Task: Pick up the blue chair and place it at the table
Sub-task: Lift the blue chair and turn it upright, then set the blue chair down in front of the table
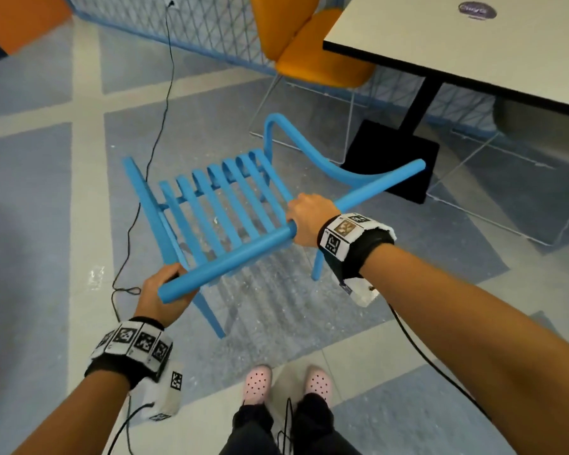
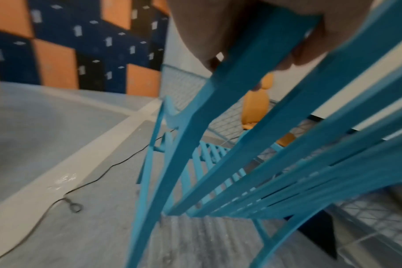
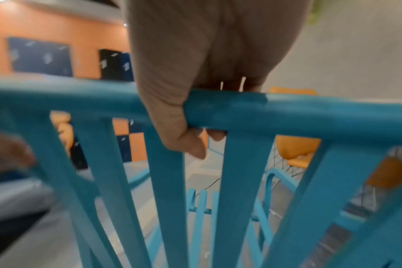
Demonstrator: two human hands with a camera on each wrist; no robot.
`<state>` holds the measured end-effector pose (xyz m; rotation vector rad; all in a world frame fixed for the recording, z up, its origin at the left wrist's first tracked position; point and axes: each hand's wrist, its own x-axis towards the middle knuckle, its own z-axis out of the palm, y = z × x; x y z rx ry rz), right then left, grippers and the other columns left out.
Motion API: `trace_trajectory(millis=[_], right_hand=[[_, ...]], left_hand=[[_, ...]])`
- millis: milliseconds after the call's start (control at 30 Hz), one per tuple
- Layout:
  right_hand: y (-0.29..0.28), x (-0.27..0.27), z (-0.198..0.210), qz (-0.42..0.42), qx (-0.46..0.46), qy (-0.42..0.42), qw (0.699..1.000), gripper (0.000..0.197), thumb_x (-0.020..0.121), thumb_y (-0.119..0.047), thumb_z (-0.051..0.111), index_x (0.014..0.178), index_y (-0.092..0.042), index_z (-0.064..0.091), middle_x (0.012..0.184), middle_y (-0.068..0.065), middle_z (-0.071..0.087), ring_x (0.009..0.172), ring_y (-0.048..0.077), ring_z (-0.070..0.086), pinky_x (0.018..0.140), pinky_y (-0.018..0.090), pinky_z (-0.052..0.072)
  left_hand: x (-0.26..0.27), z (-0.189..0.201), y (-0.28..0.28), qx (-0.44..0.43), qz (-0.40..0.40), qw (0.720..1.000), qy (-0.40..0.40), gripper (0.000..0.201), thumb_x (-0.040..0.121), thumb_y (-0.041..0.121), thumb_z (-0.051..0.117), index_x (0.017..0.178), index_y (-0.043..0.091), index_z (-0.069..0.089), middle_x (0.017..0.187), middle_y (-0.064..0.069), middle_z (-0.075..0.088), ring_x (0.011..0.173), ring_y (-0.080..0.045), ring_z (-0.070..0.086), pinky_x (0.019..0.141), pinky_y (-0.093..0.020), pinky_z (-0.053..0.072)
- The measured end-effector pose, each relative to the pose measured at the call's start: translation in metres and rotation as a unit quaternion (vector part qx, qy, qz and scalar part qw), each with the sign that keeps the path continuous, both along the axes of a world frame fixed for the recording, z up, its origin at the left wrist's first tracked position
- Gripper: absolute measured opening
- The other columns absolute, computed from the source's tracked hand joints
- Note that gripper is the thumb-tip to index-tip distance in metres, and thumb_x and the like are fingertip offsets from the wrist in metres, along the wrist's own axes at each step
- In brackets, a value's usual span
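Note:
The blue chair [image 1: 230, 259] with a slatted back and seat is in front of me, its curved top rail towards me and its seat facing the table. My left hand [image 1: 161, 297] grips the left end of the backrest, fingers [image 2: 310, 47] curled round the outer upright [image 2: 241, 94]. My right hand [image 1: 309, 221] grips the top rail [image 3: 310, 112] right of its middle, thumb [image 3: 190, 143] hooked under it. The white-topped table [image 1: 473, 54] on a black pedestal stands at the upper right, beyond the chair's right armrest. I cannot tell whether the chair's legs touch the floor.
An orange chair [image 1: 316, 64] on a wire frame stands left of the table, by a blue mesh barrier. The table's black base plate [image 1: 388, 159] lies just beyond the armrest. A thin black cable [image 1: 165, 110] runs over the floor on the left. My pink shoes [image 1: 258, 382] are below.

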<state>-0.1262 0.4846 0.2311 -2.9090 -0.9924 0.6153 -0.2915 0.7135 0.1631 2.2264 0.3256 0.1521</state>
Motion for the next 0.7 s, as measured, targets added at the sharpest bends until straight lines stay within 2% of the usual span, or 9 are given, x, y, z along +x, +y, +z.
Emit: trace_trajectory(millis=[67, 100, 200, 267, 333, 433, 500, 600, 700], right_hand=[[0.006, -0.002, -0.008, -0.008, 0.027, 0.039, 0.999, 0.030, 0.078, -0.019, 0.066, 0.108, -0.014, 0.066, 0.116, 0.013, 0.061, 0.111, 0.033, 0.054, 0.091, 0.040, 0.048], [0.009, -0.003, -0.013, -0.007, 0.034, 0.055, 0.998, 0.033, 0.077, -0.020, 0.067, 0.110, -0.016, 0.065, 0.117, 0.013, 0.061, 0.113, 0.031, 0.052, 0.093, 0.040, 0.047], [0.016, -0.002, -0.028, 0.016, 0.043, 0.033, 0.998, 0.034, 0.078, -0.022, 0.066, 0.112, -0.016, 0.063, 0.119, 0.012, 0.056, 0.113, 0.031, 0.050, 0.095, 0.040, 0.043], [0.012, 0.006, -0.034, 0.014, 0.018, 0.009, 1.000, 0.037, 0.079, -0.027, 0.065, 0.114, -0.019, 0.057, 0.121, 0.010, 0.056, 0.114, 0.031, 0.049, 0.097, 0.040, 0.039], [-0.004, 0.023, -0.031, -0.015, -0.024, -0.004, 1.000, 0.045, 0.078, -0.031, 0.066, 0.119, -0.020, 0.050, 0.122, 0.008, 0.058, 0.117, 0.031, 0.049, 0.102, 0.042, 0.036], [-0.045, 0.057, -0.021, -0.080, -0.080, -0.028, 0.993, 0.032, 0.078, -0.027, 0.068, 0.105, -0.014, 0.057, 0.111, 0.015, 0.062, 0.112, 0.034, 0.053, 0.099, 0.041, 0.039], [-0.059, 0.068, -0.011, -0.124, -0.084, -0.011, 0.989, 0.020, 0.079, -0.018, 0.068, 0.089, -0.015, 0.050, 0.092, 0.015, 0.056, 0.106, 0.038, 0.055, 0.093, 0.042, 0.043], [-0.063, 0.060, -0.011, -0.123, -0.063, 0.016, 0.990, 0.025, 0.081, -0.010, 0.064, 0.083, -0.014, 0.039, 0.083, 0.015, 0.049, 0.097, 0.040, 0.057, 0.081, 0.043, 0.048], [-0.078, 0.036, -0.019, -0.119, -0.051, 0.010, 0.992, 0.025, 0.081, -0.011, 0.063, 0.083, -0.014, 0.038, 0.080, 0.012, 0.049, 0.093, 0.038, 0.059, 0.072, 0.035, 0.038]], left_hand=[[-0.013, -0.001, 0.010, 0.000, 0.012, 0.998, 0.057, 0.014, 0.065, 0.033, 0.063, 0.070, 0.020, 0.065, 0.056, 0.012, 0.065, 0.060, 0.007, 0.056, 0.054, 0.003, 0.035], [-0.020, -0.002, 0.015, 0.014, 0.006, 0.998, 0.063, 0.011, 0.066, 0.025, 0.068, 0.069, 0.034, 0.062, 0.068, 0.032, 0.066, 0.061, 0.019, 0.055, 0.055, 0.006, 0.035], [-0.040, -0.009, 0.023, 0.028, 0.022, 0.994, 0.106, 0.048, 0.071, 0.006, 0.077, 0.064, 0.047, 0.052, 0.071, 0.057, 0.051, 0.064, 0.030, 0.049, 0.058, 0.011, 0.033], [-0.044, -0.010, 0.028, 0.026, 0.012, 0.991, 0.128, 0.051, 0.071, 0.006, 0.075, 0.064, 0.052, 0.056, 0.070, 0.052, 0.056, 0.064, 0.026, 0.052, 0.057, 0.011, 0.034], [-0.042, -0.001, 0.029, 0.036, -0.001, 0.989, 0.144, 0.054, 0.071, 0.006, 0.075, 0.069, 0.057, 0.056, 0.065, 0.028, 0.067, 0.065, 0.016, 0.057, 0.057, 0.008, 0.036], [-0.038, 0.029, 0.014, 0.074, -0.049, 0.984, 0.155, 0.028, 0.074, 0.017, 0.074, 0.094, 0.032, 0.061, 0.085, 0.004, 0.062, 0.078, -0.013, 0.056, 0.066, -0.010, 0.044], [-0.027, 0.038, -0.008, 0.149, -0.059, 0.974, 0.157, 0.042, 0.077, 0.036, 0.070, 0.112, 0.018, 0.056, 0.097, 0.001, 0.058, 0.086, -0.021, 0.056, 0.075, -0.031, 0.050], [-0.001, 0.034, -0.038, 0.270, -0.082, 0.947, 0.154, 0.049, 0.080, 0.056, 0.050, 0.107, 0.016, 0.057, 0.092, -0.008, 0.065, 0.084, -0.029, 0.060, 0.071, -0.041, 0.052], [0.008, 0.032, -0.046, 0.328, -0.094, 0.923, 0.181, 0.031, 0.085, 0.043, 0.056, 0.096, 0.014, 0.058, 0.073, -0.013, 0.061, 0.074, -0.032, 0.058, 0.063, -0.039, 0.050]])
